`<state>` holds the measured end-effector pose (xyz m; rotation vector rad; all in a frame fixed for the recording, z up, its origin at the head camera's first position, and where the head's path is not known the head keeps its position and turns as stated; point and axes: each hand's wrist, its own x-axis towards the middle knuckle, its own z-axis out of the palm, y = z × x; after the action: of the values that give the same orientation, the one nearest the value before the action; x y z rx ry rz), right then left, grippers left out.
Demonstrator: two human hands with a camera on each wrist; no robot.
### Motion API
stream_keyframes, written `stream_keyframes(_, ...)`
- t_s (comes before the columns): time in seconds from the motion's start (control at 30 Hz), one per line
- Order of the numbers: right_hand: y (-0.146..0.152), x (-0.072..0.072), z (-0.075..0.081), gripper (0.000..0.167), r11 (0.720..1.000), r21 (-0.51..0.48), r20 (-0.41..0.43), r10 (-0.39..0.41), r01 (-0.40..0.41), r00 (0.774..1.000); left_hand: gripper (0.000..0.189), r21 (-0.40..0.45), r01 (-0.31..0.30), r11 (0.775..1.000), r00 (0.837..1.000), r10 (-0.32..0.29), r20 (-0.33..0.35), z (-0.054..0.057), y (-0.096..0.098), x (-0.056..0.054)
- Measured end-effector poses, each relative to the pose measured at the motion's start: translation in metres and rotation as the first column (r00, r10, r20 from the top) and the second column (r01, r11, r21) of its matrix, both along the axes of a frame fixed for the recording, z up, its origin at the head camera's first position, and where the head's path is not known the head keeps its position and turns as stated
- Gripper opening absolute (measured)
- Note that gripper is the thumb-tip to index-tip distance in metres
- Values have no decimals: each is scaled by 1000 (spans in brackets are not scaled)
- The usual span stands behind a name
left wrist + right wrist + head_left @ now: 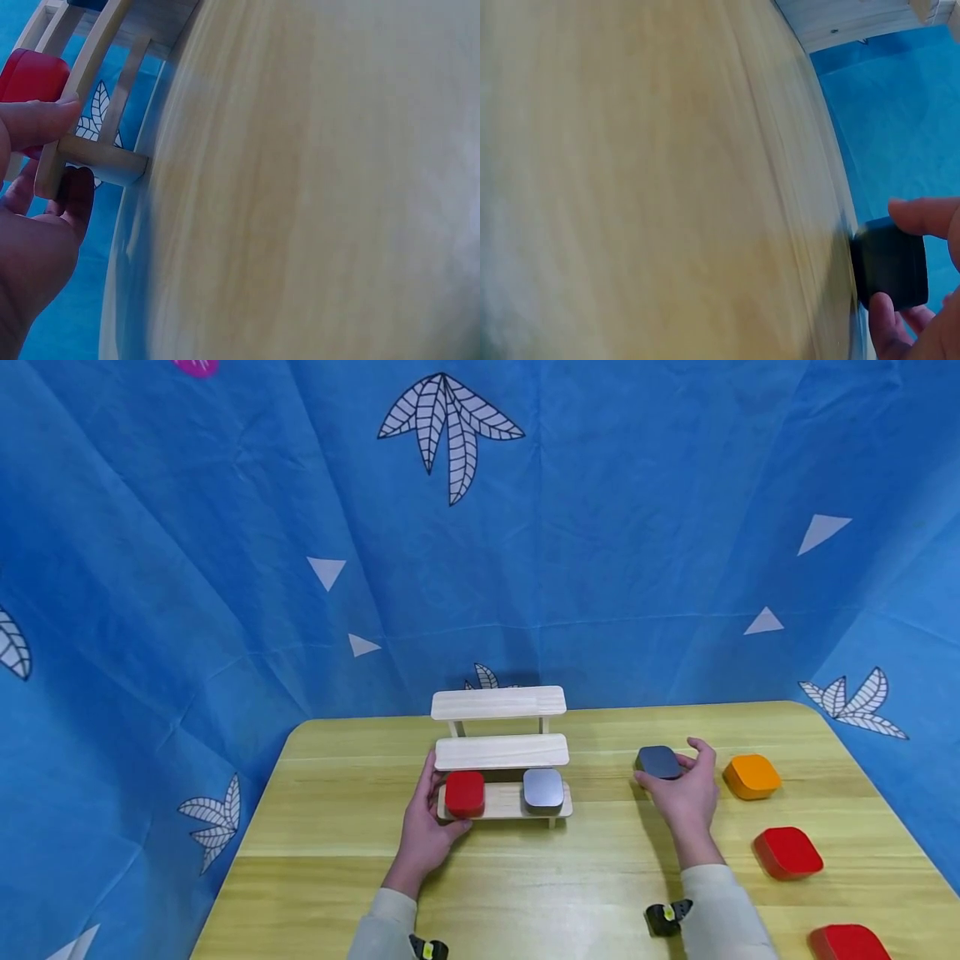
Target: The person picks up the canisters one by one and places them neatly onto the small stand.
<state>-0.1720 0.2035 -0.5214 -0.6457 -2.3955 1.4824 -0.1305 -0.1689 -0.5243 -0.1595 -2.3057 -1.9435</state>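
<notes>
Head: high, facing forward-down; wrists: close, facing hands [426, 837] [686, 797]; tabletop [300, 839] shared.

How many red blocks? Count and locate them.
3: one red block on the lowest wooden shelf, another on the table at right, a third nearer, partly cut off.

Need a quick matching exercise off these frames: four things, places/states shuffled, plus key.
1. Orange rounded-square block
2. Pale grey rounded-square block
3. Dark grey rounded-square block
4. Left hand

A. Gripping the pale wooden three-step rack
B. On the wooden table, right of the right hand
C. On the rack's bottom step, right end
D. Pinched by the right hand

Pairs: 1-B, 2-C, 3-D, 4-A
</notes>
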Motion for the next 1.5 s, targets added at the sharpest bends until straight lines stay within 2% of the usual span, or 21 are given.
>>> stream_keyframes(0.67,-11,4,7,97,999,8,-31,-45,45,999,122,-13,-9,1000,1000,9,6,-2,1,2)
stream_keyframes(0.83,-13,5,10,96,999,9,-44,-51,51,998,123,-7,-11,1000,1000,11,29,-1,1,2)
stream_keyframes(1.5,-28,8,27,92,998,16,-123,-50,53,991,122,-16,-22,1000,999,23,31,0,0,-1)
